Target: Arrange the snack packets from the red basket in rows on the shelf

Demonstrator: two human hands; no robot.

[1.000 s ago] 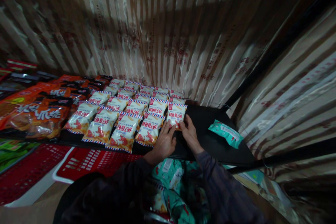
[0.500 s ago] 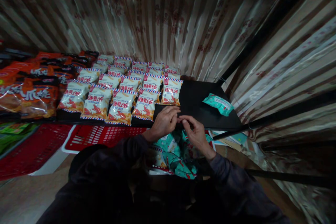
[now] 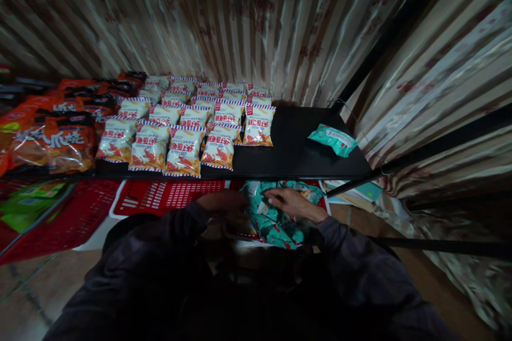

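Observation:
My right hand (image 3: 295,203) is over several teal snack bags (image 3: 276,229) heaped in a red basket. Its fingers reach left across the bags, slightly bent and apart, with nothing gripped between them that I can see. At the basket's left side is my left hand (image 3: 226,202), dark and smeared, its fingers hard to make out. Above both hands runs a black shelf (image 3: 276,162). White-and-orange snack bags (image 3: 183,150) stand on it in rows. A single teal bag (image 3: 334,139) lies tilted near the shelf's right end.
Orange-and-black snack bags (image 3: 70,141) fill the shelf's left part. Below are a red basket (image 3: 172,194) and another holding green packets (image 3: 34,205). Black frame bars (image 3: 432,144) slant along the right, before a striped curtain (image 3: 248,21).
Both hands have dropped from the shelf's front edge to the basket of teal bags beneath, and moved apart. The view has shifted slightly. The bags on the shelf stay in place.

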